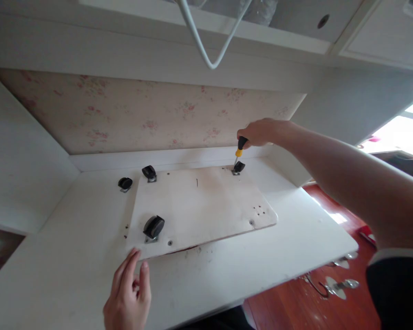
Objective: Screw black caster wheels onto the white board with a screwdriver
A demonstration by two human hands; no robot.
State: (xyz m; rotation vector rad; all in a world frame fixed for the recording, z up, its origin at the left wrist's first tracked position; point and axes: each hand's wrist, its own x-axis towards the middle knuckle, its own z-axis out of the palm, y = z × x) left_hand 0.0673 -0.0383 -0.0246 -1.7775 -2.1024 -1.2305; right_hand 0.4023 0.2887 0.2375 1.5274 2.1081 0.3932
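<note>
My right hand [259, 131] is wrapped round a screwdriver [240, 147] with a black and yellow handle. Its shaft points down to the base of a black caster wheel [239, 167] at the far right corner of a white board [199, 206]. Two more casters stand on the board, one at the far left corner [149, 173] and one near the front left [154, 226]. At the board's near left corner is my left hand [128, 291], fingers stretched out, its fingertips at the edge. Several small holes mark the front right corner, where no caster stands.
The board lies on a white desktop [89, 275]. A loose caster [125, 184] and a few small screws [125, 231] lie left of it. Overhead hangs a white cable [211, 64] below a shelf. Metal fittings [340, 286] lie on the red floor at right.
</note>
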